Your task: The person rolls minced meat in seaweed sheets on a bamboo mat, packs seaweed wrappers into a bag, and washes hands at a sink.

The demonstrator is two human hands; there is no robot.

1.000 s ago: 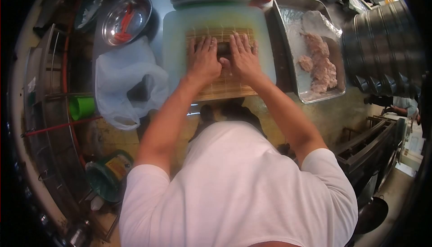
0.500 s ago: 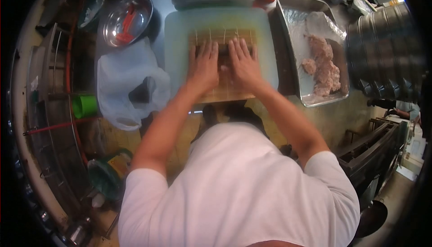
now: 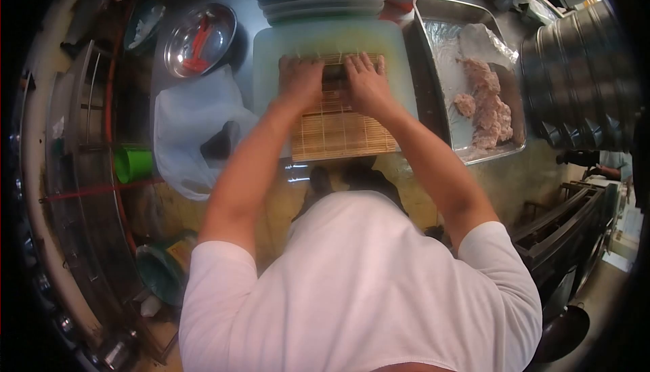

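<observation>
A bamboo rolling mat (image 3: 344, 135) lies on a translucent, yellow-stained cutting board (image 3: 266, 44). Across its upper part is a dark roll (image 3: 334, 78), visible between my hands and otherwise covered by them. My left hand (image 3: 302, 82) rests over the roll's left end, its fingers blurred but laid forward. On the right end lies my right hand (image 3: 367, 86), fingers stretched forward and slightly apart. Both hands press from above, not wrapped round anything. What is inside the roll cannot be seen.
Right of the board is a metal tray (image 3: 450, 111) with a pinkish minced mass (image 3: 489, 101) and plastic film. A steel bowl (image 3: 227, 47) holding red-orange strips and a white plastic bag (image 3: 177, 125) are on the left. Stacked lidded containers (image 3: 321, 0) stand behind.
My hands have shifted a little on the roll, and more of the mat's near part shows. My left fingers look more drawn in. The whole view has moved slightly.
</observation>
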